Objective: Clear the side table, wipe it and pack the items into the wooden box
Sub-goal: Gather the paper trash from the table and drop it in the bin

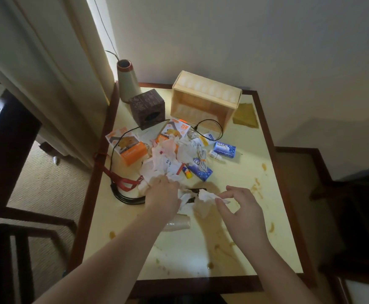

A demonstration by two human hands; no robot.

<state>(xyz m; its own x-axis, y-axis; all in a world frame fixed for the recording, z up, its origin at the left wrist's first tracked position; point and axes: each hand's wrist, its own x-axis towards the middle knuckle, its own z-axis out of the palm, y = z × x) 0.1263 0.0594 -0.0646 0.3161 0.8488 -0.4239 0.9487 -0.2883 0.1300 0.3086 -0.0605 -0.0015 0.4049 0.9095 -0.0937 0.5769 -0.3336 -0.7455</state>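
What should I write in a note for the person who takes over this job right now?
Left hand: reaching into the tissue pile, grip unclear.
Right hand: pinches a crumpled tissue.
Wooden box: at the table's back, lying on its side, nothing packed in it.
Still on the table: orange boxes, blue soap boxes, cables, cube tissue box, yellow cloth.
Done: nothing visible.
Left: remove tissues, clear the table, wipe the brown stains, pack the box.

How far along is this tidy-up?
Barely begun. Nothing looks done: the wooden box is empty. In hand: both hands gather crumpled tissues, the right hand pinching one, the left hand on the pile. Left: soap boxes, cables, then wiping brown spills.
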